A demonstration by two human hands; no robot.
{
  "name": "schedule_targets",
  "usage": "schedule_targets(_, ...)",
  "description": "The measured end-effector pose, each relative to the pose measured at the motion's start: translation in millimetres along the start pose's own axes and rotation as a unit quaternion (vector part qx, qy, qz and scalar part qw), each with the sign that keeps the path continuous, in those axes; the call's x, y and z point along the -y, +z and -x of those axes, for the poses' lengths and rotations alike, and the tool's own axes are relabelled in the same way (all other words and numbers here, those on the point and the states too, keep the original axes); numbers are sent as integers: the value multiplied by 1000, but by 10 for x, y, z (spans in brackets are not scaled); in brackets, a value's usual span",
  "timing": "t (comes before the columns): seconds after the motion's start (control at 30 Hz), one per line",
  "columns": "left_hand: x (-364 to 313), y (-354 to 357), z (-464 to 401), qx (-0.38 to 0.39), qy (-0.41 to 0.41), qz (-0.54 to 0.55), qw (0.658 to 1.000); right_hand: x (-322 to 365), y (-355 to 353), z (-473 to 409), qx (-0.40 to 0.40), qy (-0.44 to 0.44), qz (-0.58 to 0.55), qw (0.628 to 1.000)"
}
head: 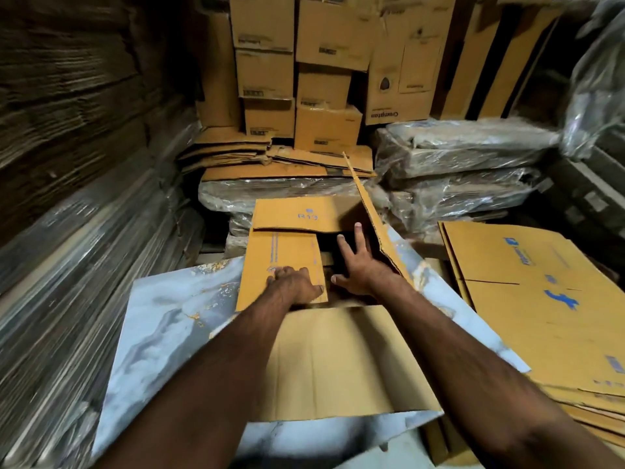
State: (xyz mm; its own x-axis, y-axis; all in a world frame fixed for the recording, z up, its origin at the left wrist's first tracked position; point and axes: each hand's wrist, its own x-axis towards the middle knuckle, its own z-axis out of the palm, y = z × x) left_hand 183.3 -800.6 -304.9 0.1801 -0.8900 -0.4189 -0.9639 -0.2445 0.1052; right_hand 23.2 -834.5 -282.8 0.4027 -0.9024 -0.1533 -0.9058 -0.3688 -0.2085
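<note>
the left hand (292, 286) lies knuckles-up on the left flap (280, 262) of an open brown corrugated cardboard box (338, 360). its fingers are bent and the thumb hooks over the flap's inner edge, so it has hold of that flap. the right hand (355, 265) is spread wide with straight fingers and holds nothing. it reaches over the dark opening beside the right flap (372, 211), which stands tilted up; whether it touches that flap i cannot tell. the far flap (304, 214), marked in blue, is folded inward. the box sits just in front of the person on a pale marbled sheet (162, 326). the board looks light and stiff but likely to crease at its score lines, so a flap is best taken near its free edge and pressed down with a flat palm. flattened brown cartons with blue print (541, 299) lie to the right. plastic-wrapped bundles (456, 154) and stacked brown boxes (263, 72) stand behind.
</note>
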Motion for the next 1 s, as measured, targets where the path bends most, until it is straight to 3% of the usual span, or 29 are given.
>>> schedule_targets(0.13,-159,-104,-257,12,-9,-28,1000,-326,-156,-219,-132,-7,106,986)
schedule_targets(0.23,-251,-162,-479,12,-16,-36,999,-727,-277,-349,-167,42,141,975)
schedule_targets(0.37,-400,-147,-732,11,-41,-32,999,-1291,-194,-497,-60,115,99,987)
schedule_targets(0.53,-486,-103,-990,15,-100,-33,994,-1546,168,-707,71,103,45,991)
schedule_targets(0.63,-466,-62,-1051,1,-108,-48,993,-1601,343,-799,69,82,8,994)
schedule_targets(0.73,-446,0,-1059,-14,-109,-61,992,-1623,344,-869,65,74,43,994)
schedule_targets(0.87,-425,2,-1085,-22,-106,-59,992,-1411,277,-974,-13,96,124,988)
schedule_targets(0.93,-396,-34,-1122,-37,-102,-46,993,-1208,322,-1030,-99,50,105,988)
schedule_targets(1.0,-344,-68,-1147,-73,-99,-36,992,-955,358,-1101,-123,-18,59,991)
